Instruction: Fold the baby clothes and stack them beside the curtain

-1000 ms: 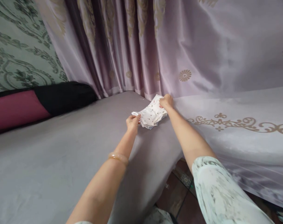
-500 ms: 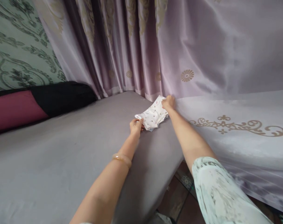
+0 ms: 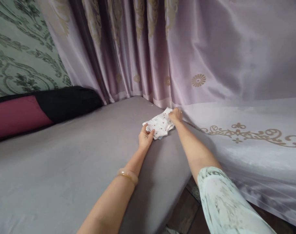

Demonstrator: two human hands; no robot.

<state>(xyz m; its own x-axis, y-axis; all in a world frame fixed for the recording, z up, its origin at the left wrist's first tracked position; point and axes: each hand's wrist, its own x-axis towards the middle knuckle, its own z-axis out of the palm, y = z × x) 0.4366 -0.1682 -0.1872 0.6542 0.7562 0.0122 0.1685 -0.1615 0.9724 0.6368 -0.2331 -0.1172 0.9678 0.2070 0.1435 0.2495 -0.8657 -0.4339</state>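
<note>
A small folded white cloth item (image 3: 160,125) with a scattered print lies on the grey sheet-covered bed, close to the corner by the curtain. It looks layered, and a bluish edge peeks out underneath. My left hand (image 3: 146,137) touches its left end, with thumb and index finger spread apart along the edge. At the far right end, my right hand (image 3: 175,115) has its fingers closed on the cloth; the fingertips are partly hidden. A pale bangle (image 3: 127,175) circles my left wrist.
The grey bed surface (image 3: 77,162) stretches to the left. Along the back left lies a black and maroon bolster-like item (image 3: 65,104). Mauve curtains (image 3: 186,48) hang against the bed's far and right edges. Tiled floor (image 3: 184,208) shows below the bed's edge.
The view has shifted slightly. Both hands and the cloth sit a little lower in the picture. My left thumb and index finger have spread from a pinch on the cloth's edge.
</note>
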